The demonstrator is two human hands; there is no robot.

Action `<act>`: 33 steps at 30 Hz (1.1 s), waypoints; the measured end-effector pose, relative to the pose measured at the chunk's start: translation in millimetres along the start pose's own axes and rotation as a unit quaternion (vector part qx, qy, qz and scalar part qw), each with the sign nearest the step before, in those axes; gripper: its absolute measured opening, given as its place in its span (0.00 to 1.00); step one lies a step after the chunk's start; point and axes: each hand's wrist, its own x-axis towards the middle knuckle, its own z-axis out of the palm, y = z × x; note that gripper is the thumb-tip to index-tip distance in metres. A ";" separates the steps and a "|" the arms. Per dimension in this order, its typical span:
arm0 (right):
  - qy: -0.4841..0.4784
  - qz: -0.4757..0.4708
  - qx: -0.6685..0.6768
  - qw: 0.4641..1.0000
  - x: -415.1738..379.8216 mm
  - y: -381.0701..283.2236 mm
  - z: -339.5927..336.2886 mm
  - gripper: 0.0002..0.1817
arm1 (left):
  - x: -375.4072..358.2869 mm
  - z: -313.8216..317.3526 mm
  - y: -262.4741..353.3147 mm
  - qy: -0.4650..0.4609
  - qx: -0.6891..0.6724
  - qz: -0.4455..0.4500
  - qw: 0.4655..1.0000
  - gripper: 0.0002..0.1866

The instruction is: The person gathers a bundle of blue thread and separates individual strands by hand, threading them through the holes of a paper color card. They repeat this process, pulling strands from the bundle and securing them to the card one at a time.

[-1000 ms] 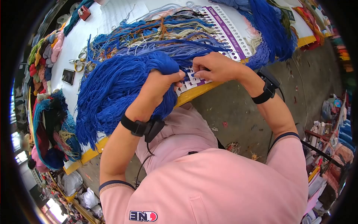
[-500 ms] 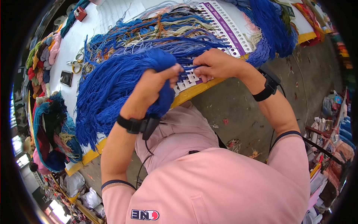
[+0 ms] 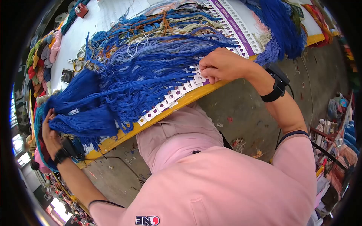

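A thick bundle of blue thread (image 3: 86, 120) lies over the left part of the table, with my left hand (image 3: 49, 130) wrapped round its far left end. Long blue strands stretch from that bundle to my right hand (image 3: 217, 67), which is closed in a pinch at the table's front edge. Beneath it, white punched cards (image 3: 177, 92) line the edge, with blue strands fanned out from their holes. Behind the blue strands, threads in orange, cream and light blue (image 3: 158, 28) run to a purple and white Cross Stitch card (image 3: 235, 28).
Scissors (image 3: 78, 64) and a phone (image 3: 67, 76) lie at the left of the table. Colourful yarn skeins (image 3: 45, 60) line its left edge. Another blue bundle (image 3: 281, 30) hangs at the right. A red object (image 3: 81, 10) stands at the back left.
My left hand has swung far to the left with the blue bundle, stretching the strands out and uncovering more punched cards. My right hand has shifted slightly right.
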 end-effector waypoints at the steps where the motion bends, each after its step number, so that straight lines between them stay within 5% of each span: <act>1: -0.005 0.007 0.010 1.000 0.6 -0.2 -0.8 0.10 | -8.2 1.7 27.4 0.034 0.015 0.012 0.999 0.13; 3: 0.001 0.029 0.167 0.986 -2.2 3.3 -7.5 0.12 | -6.0 -14.3 89.5 0.016 0.026 0.022 0.999 0.12; 4: 0.003 0.042 0.244 0.969 -5.4 6.3 -9.0 0.13 | -8.1 0.8 101.6 -0.156 0.016 0.000 0.988 0.11; 5: 0.034 0.038 0.272 0.961 -9.0 9.7 -7.4 0.13 | -9.3 3.8 91.7 -0.193 -0.034 -0.009 0.980 0.10; 8: 0.111 0.041 0.307 0.944 -11.5 15.3 -0.7 0.11 | -127.6 162.5 -37.6 -0.266 -0.085 -0.013 0.960 0.11; 10: 0.166 0.027 0.136 0.976 -9.5 0.1 9.6 0.10 | -184.6 236.1 -134.2 -0.260 0.003 0.037 0.965 0.16; 11: 0.192 0.019 0.048 0.980 -8.4 -9.1 15.2 0.10 | -188.4 249.8 -168.9 -0.324 0.033 -0.018 0.945 0.18; 15: 0.249 -0.008 0.238 0.939 23.0 -59.4 54.4 0.06 | -193.1 278.4 -267.8 -0.326 -0.069 -0.194 0.923 0.17; 21: 0.148 0.021 0.417 0.897 64.7 -72.0 92.4 0.06 | -196.6 275.7 -281.6 -0.322 -0.031 -0.166 0.932 0.18; 27: 0.151 0.047 0.371 0.915 66.6 -74.2 95.8 0.04 | -199.0 268.9 -292.5 -0.295 -0.033 -0.153 0.943 0.20; 33: 0.184 0.026 0.482 0.857 59.5 -85.1 95.1 0.09 | -196.5 263.7 -284.1 -0.264 -0.046 -0.186 0.945 0.17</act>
